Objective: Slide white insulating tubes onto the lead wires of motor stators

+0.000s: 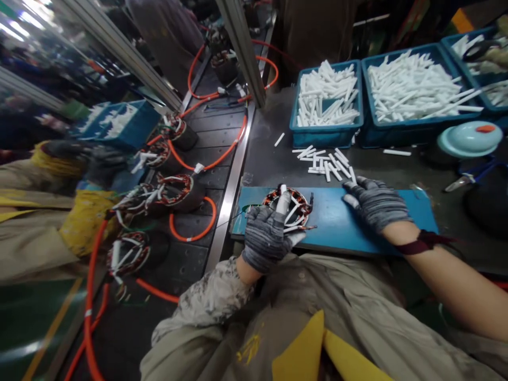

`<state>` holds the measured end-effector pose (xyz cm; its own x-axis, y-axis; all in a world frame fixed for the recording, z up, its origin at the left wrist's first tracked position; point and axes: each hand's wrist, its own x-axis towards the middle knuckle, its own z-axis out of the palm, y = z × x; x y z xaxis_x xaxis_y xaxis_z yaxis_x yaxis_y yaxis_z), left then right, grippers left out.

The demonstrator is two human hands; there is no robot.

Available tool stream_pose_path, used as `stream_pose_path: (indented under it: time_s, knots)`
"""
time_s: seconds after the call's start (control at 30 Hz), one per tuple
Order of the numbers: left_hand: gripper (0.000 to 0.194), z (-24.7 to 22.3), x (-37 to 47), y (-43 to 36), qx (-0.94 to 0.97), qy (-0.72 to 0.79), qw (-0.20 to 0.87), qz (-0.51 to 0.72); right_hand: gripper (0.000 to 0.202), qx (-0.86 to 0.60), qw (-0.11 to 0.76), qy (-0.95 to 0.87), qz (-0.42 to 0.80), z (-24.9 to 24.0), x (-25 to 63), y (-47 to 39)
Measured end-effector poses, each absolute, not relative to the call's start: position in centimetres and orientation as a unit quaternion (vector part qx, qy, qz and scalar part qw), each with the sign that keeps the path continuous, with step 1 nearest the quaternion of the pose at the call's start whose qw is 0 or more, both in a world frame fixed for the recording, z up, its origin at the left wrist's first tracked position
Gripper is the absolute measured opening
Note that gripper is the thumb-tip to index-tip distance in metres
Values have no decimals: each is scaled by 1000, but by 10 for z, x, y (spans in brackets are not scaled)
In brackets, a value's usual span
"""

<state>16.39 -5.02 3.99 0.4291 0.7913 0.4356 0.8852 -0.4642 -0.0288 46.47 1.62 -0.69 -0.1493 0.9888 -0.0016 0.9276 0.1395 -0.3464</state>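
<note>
A motor stator with copper windings and white sleeves stands on a blue board. My left hand, in a grey striped glove with white fingertips, is closed on the stator's near left side. My right hand, gloved alike, hovers over the board's far edge, its thumb and forefinger near each other at a white tube. Whether the fingertips grip that tube is too small to tell. Just beyond them several loose white tubes lie on the dark table.
Blue bins of white tubes line the table's back. A light blue lidded container and scissors lie right. Left, a conveyor carries stators and orange cables; a co-worker's gloved hands are beyond.
</note>
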Motion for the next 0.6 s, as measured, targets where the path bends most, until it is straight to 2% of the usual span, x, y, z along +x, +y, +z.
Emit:
stream_pose_path:
  time_s: [0.13, 0.23, 0.33, 0.43, 0.6]
  knots:
    - [49, 40, 149, -76, -816, -493, 152, -262, 39, -687, 149, -701, 119, 11, 460, 5]
    - [38, 38, 141, -91, -810, -504, 129, -271, 37, -665, 284, -674, 149, 32, 443, -12]
    - [37, 38, 137, -94, -813, -505, 106, -270, 32, -562, 384, -683, 265, 43, 419, -25]
    - [37, 43, 133, -90, -826, -491, 86, -262, 25, -536, 383, -673, 335, 40, 404, -27]
    - [32, 53, 121, -81, -860, -448, 70, -233, 25, -534, 379, -663, 363, 33, 403, -24]
